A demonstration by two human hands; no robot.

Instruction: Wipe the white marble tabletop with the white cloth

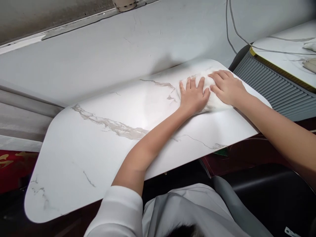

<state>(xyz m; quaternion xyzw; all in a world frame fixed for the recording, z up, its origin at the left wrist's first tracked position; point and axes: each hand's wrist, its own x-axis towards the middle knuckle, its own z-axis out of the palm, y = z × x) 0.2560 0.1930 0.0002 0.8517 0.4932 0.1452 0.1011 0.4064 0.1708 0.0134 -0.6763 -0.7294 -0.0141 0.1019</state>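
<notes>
A white cloth [217, 100] lies bunched and folded on the right part of a white marble-patterned tabletop [98, 154]. My left hand [194, 97] rests palm down on the cloth's left side, fingers spread and stretched out. Close beside it, my right hand [228, 86] presses on the cloth's right side, its fingers extended and the thumb apart. Neither hand wraps around the cloth. Parts of the cloth are hidden beneath both hands.
A pale wall [103, 62] runs along the table's far side. To the right stands a grey ribbed cabinet [269, 85] with a white top, and cables [237, 29] hang above it. A black seat [271, 191] is at the lower right; curtain fabric [24, 112] hangs left.
</notes>
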